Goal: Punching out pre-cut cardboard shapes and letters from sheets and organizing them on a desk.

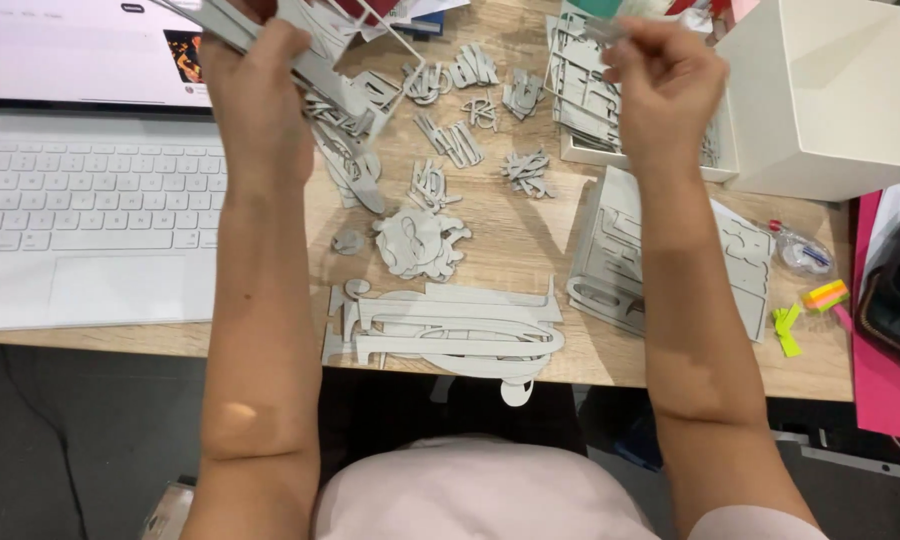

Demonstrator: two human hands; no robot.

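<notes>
Grey cut-out cardboard frame [315,60] held up over the desk [510,235], near its far left part, fingers of left hand [255,70] closed around it. Right hand [665,75] pinches a small grey piece [595,30] at fingertips. Loose grey cut-outs [425,240] lie scattered below; white laptop [90,190] left, white box [830,95] right.

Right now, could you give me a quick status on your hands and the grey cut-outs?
Left hand grips a grey cut-out sheet. Right hand pinches a small grey piece. Loose cut-outs on the desk between them.
</notes>
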